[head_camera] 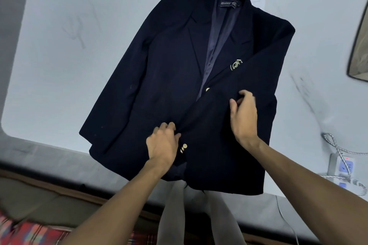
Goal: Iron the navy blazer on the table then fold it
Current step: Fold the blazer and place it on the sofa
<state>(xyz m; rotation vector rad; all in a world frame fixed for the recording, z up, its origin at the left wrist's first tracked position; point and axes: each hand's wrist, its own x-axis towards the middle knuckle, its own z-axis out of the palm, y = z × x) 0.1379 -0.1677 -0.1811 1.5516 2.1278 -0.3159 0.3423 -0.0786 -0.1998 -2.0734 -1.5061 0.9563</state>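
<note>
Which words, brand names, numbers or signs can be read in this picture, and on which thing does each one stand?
"HUADIAN Z...": on the neck label inside the collar of the blazer; the first word reads roughly so, the rest is blurred.
Gold crest on the chest: no letters can be read.
Gold buttons: too small to read.
Power strip: no marking can be read.

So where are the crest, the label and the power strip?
crest point(236, 65), head view, its gold middle.
label point(229, 3), head view, its lettered middle.
power strip point(347, 165), head view, a lit socket.
</note>
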